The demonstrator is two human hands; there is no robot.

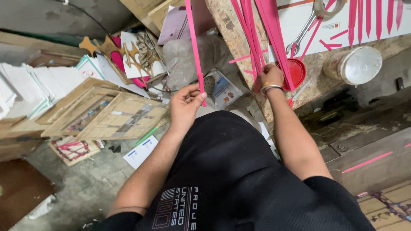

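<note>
strip: 1 pink paper strip point(195, 47), long axis near vertical, lower end in hand, top runs out of view; left of workbench point(317, 64)
L hand point(185, 105): fingers pinched on strip's lower end
R hand point(270, 76): at bench edge, clenched on pink strip bundle point(261, 30); several, can't count
bench: 1 red lid point(296, 72), 1 spanner point(306, 28), 1 round tin point(355, 64) right of lid

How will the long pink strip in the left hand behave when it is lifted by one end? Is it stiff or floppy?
The pink strip is thin and very narrow, so it is probably light and bends easily. Pinched by the left hand near its lower end, it stands nearly straight, which suggests some stiffness, like card. It may crease if gripped hard.
</note>
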